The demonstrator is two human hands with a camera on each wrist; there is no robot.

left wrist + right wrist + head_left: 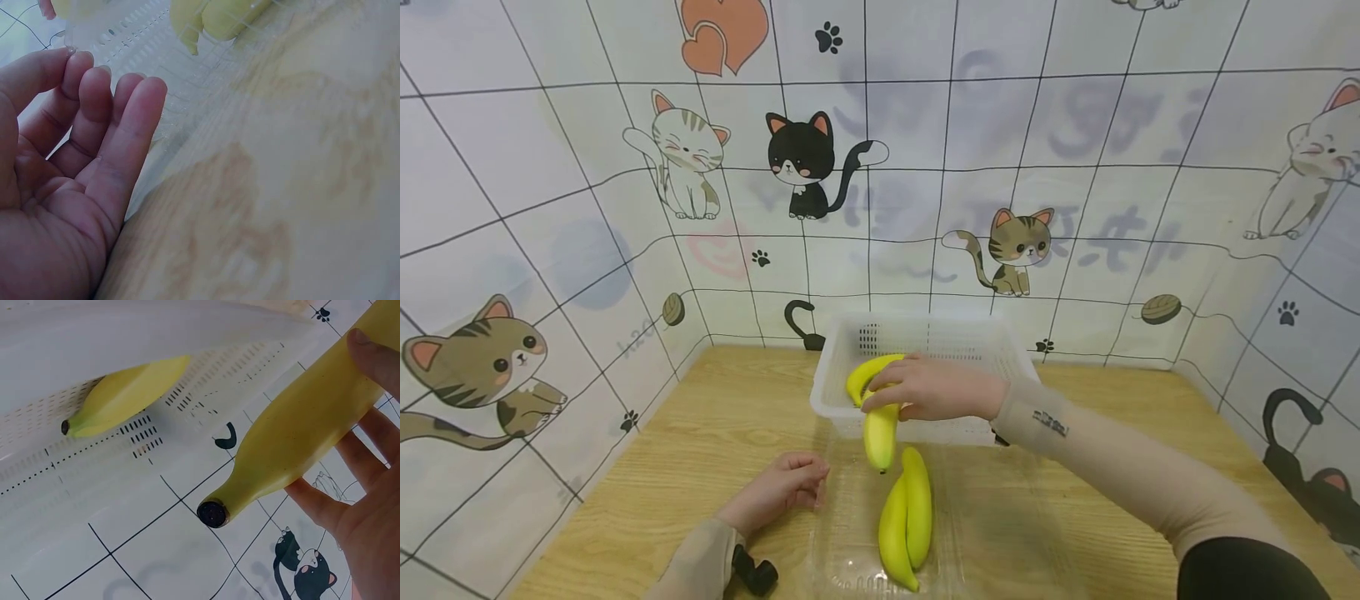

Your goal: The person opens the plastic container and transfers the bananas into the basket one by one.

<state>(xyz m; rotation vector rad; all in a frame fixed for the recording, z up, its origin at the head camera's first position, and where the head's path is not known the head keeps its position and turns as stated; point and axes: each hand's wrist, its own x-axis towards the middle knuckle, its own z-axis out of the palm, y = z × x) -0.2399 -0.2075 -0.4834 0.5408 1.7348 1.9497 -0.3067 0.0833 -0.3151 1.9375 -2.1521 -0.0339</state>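
Right hand [936, 387], centre of the head view: fingers and thumb gripping 1 yellow banana [880, 437], its lower end pointing down, overlapping the front of the white perforated basket [958, 430]. Basket, centre of the frame: 1 further banana [857, 382] inside, toward its left. Left hand [781, 493], lower left of centre: thumb and forefinger pinching the edge of the clear plastic tray [850, 546]. Tray, bottom centre: 2 bananas [917, 508], side by side, touching. Wooden table [745, 400], lower half. Wall covering [910, 125], upper half: white, black grid, printed cats.
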